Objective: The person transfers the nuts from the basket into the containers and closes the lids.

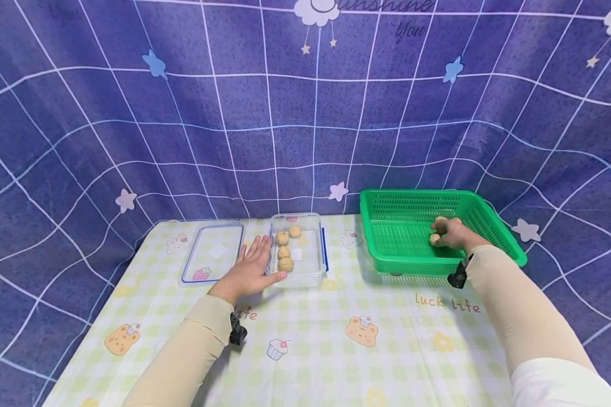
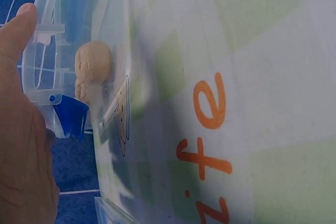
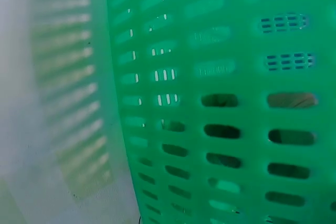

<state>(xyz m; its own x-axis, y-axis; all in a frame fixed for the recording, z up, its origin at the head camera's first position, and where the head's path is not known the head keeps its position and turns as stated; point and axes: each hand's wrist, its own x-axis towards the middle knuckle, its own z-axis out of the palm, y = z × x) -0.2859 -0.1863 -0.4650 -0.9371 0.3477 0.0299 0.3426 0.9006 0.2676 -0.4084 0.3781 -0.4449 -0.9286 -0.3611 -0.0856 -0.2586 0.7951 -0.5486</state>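
Note:
My left hand [image 1: 250,270] lies with straight fingers against the left side of a clear plastic box [image 1: 310,273]. Its thumb reaches along the box's front edge. Several walnuts [image 1: 285,264] sit in the left part of the box; one walnut [image 2: 93,62] shows through the wall in the left wrist view. Over on the right, my right hand [image 1: 453,234] reaches into a green basket [image 1: 387,264]. Its thumb and fingers pinch a walnut [image 1: 434,240], with more walnuts [image 1: 456,221] beside the fingers. The basket's slotted wall [image 3: 252,114] hides most of that hand in the right wrist view.
A clear lid [image 1: 213,280] with a blue seal lies left of the box. A blue clasp [image 1: 325,249] hangs on the box's right side. The patterned tablecloth [image 1: 315,350] covers the table, and a blue grid curtain [image 1: 295,147] stands behind it.

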